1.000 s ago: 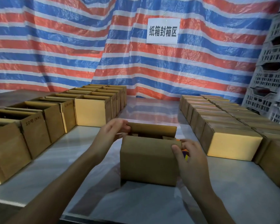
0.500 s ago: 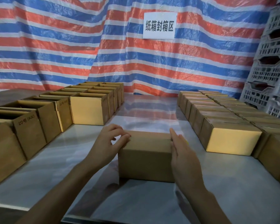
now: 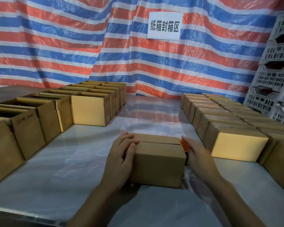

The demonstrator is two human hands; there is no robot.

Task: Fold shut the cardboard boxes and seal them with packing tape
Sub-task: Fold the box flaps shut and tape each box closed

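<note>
The cardboard box (image 3: 157, 163) sits on the counter (image 3: 64, 174) before me, flaps (image 3: 156, 138) folded down but untaped. My left hand (image 3: 121, 154) presses loose-fingered on its left end. My right hand (image 3: 198, 154) hangs open beside the right end, holding nothing. If I lift the left too soon, I reckon the flaps will spring up before tape lands.

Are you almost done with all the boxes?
Partway. The closed boxes on the right look done. In hand: the middle box, flaps folded shut, left hand resting on it, right hand beside it; no tape shows on its seam. Left: taping it, then the open boxes on the left.
</note>
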